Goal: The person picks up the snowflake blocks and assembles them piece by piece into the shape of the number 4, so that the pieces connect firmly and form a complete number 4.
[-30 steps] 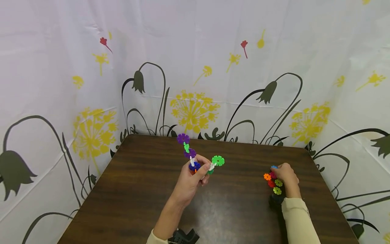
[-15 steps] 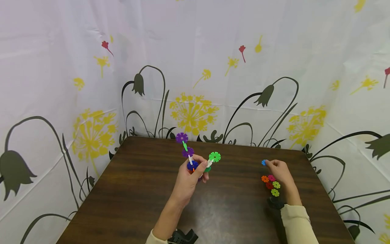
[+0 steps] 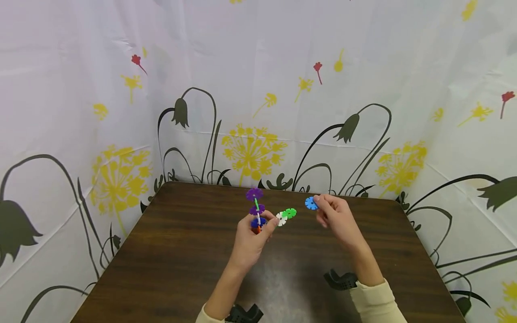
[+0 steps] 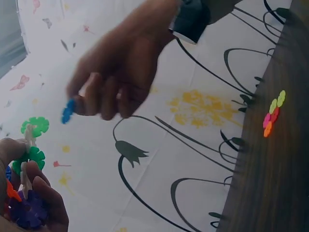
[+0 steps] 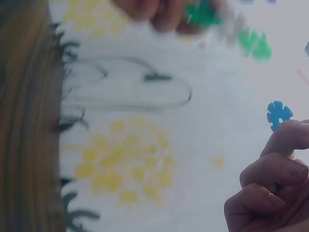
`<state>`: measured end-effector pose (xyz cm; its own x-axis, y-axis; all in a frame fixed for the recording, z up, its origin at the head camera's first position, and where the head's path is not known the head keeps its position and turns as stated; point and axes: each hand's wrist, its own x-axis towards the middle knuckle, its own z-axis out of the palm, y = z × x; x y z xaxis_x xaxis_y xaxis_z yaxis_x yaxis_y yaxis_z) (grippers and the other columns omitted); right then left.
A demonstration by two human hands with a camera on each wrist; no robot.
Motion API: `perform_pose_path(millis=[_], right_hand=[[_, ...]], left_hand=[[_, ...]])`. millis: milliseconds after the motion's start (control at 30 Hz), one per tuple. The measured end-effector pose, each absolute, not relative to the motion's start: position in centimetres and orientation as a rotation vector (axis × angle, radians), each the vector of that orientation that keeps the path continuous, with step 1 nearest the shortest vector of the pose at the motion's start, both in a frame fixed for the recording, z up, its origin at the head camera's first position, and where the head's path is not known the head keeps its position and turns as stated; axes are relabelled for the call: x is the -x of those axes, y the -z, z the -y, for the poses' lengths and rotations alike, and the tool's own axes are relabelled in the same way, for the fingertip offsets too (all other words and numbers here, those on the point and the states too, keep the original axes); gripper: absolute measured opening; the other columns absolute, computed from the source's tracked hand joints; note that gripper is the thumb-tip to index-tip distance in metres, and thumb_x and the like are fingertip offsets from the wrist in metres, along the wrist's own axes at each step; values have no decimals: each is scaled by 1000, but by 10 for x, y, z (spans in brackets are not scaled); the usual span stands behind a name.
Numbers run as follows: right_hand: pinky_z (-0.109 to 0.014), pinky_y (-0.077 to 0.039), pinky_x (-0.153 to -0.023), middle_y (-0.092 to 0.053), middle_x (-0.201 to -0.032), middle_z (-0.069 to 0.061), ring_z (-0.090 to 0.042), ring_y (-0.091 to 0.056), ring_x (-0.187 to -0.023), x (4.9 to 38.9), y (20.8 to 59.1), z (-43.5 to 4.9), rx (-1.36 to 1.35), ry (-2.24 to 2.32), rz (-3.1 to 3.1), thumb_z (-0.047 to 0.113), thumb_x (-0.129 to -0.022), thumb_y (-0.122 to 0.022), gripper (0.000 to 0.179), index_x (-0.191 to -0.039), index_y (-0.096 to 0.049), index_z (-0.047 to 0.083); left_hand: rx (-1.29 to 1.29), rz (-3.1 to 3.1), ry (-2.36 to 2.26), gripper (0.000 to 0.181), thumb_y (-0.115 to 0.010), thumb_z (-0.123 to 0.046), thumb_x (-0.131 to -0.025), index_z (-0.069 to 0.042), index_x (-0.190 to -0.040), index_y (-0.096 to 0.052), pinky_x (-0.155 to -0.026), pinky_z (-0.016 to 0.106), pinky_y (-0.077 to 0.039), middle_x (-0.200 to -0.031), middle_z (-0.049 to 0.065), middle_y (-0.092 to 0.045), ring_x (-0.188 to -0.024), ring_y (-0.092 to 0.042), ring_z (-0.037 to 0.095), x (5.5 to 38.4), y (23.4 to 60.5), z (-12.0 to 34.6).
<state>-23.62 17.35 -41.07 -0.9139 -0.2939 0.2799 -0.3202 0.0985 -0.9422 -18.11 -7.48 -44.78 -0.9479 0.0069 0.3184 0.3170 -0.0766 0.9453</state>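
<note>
Nearest: pale sleeves (image 3: pixel 373 298), black wrist mounts (image 3: pixel 341 280) just ahead on both arms. Left hand (image 3: pixel 251 242) held above bench (image 3: pixel 190 237), fingers curled round a chain of joined flower discs (image 3: pixel 257 209). Purple, green and white pieces stick up from the grip, dark blue and orange low by the fingers; white disc (image 3: pixel 281 219) and bright green disc (image 3: pixel 289 213) poke out to the right. Right hand (image 3: pixel 337 217), also raised, fingers pinching one blue disc (image 3: pixel 311 203) by its edge, near the green disc but apart from it. Left wrist view: loose discs (image 4: pixel 275 114), yellow-green, red, pink, orange, grouped on bench. Behind: white curtain (image 3: pixel 258 58), yellow and dark flower print.
</note>
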Motion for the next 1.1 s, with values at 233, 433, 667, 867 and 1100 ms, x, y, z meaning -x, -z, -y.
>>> perform_pose_path(millis=[233,433,667,867,1100], right_hand=[[-33,-32,-45,-40,-54,-7,-22,-38,-48,219,393,-152,-776,-1996,2308,23,-114,-56,45,-76,-49,-1],[-35,-36,-44,-46,-54,-7,-31,-42,-48,218,391,-146,-798,-1925,2374,22,-113,-57,43,-76,-52,0],[-33,-42,-45,-49,-56,-9,-32,-46,-49,214,390,-142,-793,-1850,2418,20,-112,-60,40,-77,-56,1],[-33,-42,-44,-48,-55,-8,-23,-46,-47,215,390,-135,-801,-1853,2409,19,-112,-60,40,-76,-55,1],[-31,-41,-45,-50,-58,-7,-21,-45,-48,216,397,-133,-735,-1892,2401,28,-116,-52,47,-77,-55,1]], left_hand=[[381,1984,2085,7,-75,-22,-103,-16,-105,-75,-54,20,-43,-74,7,-57,-61,-51,10,181,450,80],[416,1990,2056,5,-75,-19,-103,-15,-105,-75,-52,20,-41,-74,6,-56,-61,-49,10,182,452,82],[397,2018,2027,5,-76,-20,-103,-16,-106,-76,-53,19,-38,-73,4,-51,-59,-44,8,180,454,83],[339,2007,2010,8,-80,-22,-100,-17,-106,-77,-52,20,-33,-70,10,-44,-56,-38,9,181,452,84],[360,1969,2036,7,-79,-20,-100,-17,-106,-76,-54,20,-43,-73,9,-53,-59,-47,10,183,455,85]])
